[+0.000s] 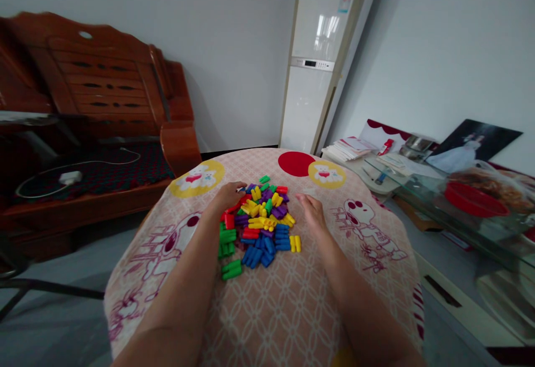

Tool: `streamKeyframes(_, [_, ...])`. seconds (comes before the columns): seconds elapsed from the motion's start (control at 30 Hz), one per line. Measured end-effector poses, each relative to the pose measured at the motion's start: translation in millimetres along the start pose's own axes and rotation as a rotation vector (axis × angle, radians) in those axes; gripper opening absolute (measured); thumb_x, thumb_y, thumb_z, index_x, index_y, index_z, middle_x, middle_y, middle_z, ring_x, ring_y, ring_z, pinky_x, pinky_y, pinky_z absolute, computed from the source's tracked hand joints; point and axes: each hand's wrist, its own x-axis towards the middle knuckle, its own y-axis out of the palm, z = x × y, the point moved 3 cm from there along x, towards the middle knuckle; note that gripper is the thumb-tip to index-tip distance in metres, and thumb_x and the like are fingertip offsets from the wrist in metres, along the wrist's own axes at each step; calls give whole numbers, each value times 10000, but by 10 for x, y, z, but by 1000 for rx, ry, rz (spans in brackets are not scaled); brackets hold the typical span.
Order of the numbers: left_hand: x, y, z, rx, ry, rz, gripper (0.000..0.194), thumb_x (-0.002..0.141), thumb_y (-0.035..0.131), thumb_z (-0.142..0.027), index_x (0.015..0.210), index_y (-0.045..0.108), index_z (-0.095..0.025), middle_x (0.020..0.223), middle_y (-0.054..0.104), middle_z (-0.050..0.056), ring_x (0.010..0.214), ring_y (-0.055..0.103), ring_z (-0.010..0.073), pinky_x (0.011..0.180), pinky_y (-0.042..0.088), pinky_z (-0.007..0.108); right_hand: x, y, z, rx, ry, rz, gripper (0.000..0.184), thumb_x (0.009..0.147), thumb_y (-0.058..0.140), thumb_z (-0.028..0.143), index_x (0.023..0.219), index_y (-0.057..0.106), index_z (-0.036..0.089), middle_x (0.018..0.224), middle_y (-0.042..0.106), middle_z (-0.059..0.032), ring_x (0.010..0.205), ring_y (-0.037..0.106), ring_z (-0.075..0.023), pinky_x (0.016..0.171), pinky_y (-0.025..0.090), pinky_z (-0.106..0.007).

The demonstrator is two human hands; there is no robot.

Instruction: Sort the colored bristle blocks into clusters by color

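Observation:
A heap of plastic building blocks [261,223] in red, yellow, green, blue and purple lies on the round cloth-covered table [267,311]. Cupped at the heap's far left edge is my left hand [229,196], its fingers stretched out by red and purple blocks; part of them is hidden. To the right of the heap, a little apart from it, my right hand [311,209] rests on its edge with fingers extended and nothing in it. A green block [231,269] lies at the near left side. A yellow block [295,244] sits at the right edge of the heap.
A wooden bench [104,82] with a white charger [71,177] stands to the left. Behind the table rises a white floor-standing air conditioner [309,99]. On the right, a glass-topped cabinet [422,188] bears papers, a red basin [474,199] and a photo [472,141].

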Motion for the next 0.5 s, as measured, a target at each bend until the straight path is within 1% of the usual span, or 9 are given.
streamKeyframes(0.07, [-43, -7, 47, -4, 12, -20, 451, 783, 580, -195, 1219, 696, -195, 1260, 696, 59, 1171, 630, 254, 1006, 470, 292, 76, -105, -74, -20, 86, -43, 505, 837, 477, 562, 1021, 710, 153, 1069, 737, -102, 1083, 642, -259, 925, 508, -364])
streamKeyframes(0.13, [-74, -9, 87, -9, 10, -26, 456, 775, 603, -195, 1222, 695, -179, 1258, 697, 65, 1159, 637, 250, 1006, 474, 291, 138, -178, -134, -7, 188, -49, 434, 797, 515, 523, 933, 711, 161, 980, 750, -97, 993, 673, -256, 839, 541, -348])
streamKeyframes(0.23, [-87, -16, 148, 17, -26, -10, 467, 769, 605, -161, 1227, 690, -173, 1229, 711, 61, 1126, 654, 234, 991, 484, 280, 178, -251, -193, 111, 297, -70, 329, 742, 574, 473, 819, 704, 181, 869, 757, -98, 864, 706, -245, 758, 563, -337])
streamKeyframes(0.3, [-75, -27, 181, 47, -56, -26, 496, 759, 598, -126, 1247, 679, -170, 1230, 710, 67, 1134, 652, 233, 993, 483, 281, 170, -287, -219, 219, 306, -115, 288, 695, 632, 443, 774, 705, 177, 804, 754, -92, 797, 713, -231, 733, 567, -328])
streamKeyframes(0.37, [-46, -26, 187, 67, -70, -66, 514, 766, 589, -118, 1273, 663, -163, 1253, 697, 87, 1148, 646, 238, 999, 481, 291, 150, -306, -242, 305, 299, -150, 266, 651, 682, 413, 741, 708, 164, 756, 750, -84, 743, 711, -215, 705, 567, -313])
streamKeyframes(0.43, [-4, 8, 148, 70, -40, -84, 492, 805, 577, -164, 1291, 651, -169, 1260, 692, 95, 1144, 648, 238, 995, 483, 298, 129, -307, -259, 346, 301, -167, 249, 635, 703, 392, 722, 711, 158, 725, 747, -78, 703, 705, -202, 676, 566, -299])
streamKeyframes(0.5, [41, 72, 84, 75, 7, -57, 442, 850, 555, -234, 1276, 664, -190, 1241, 703, 89, 1132, 655, 241, 984, 487, 301, 115, -299, -264, 344, 306, -181, 232, 642, 706, 381, 710, 713, 160, 701, 743, -73, 675, 700, -194, 655, 564, -292])
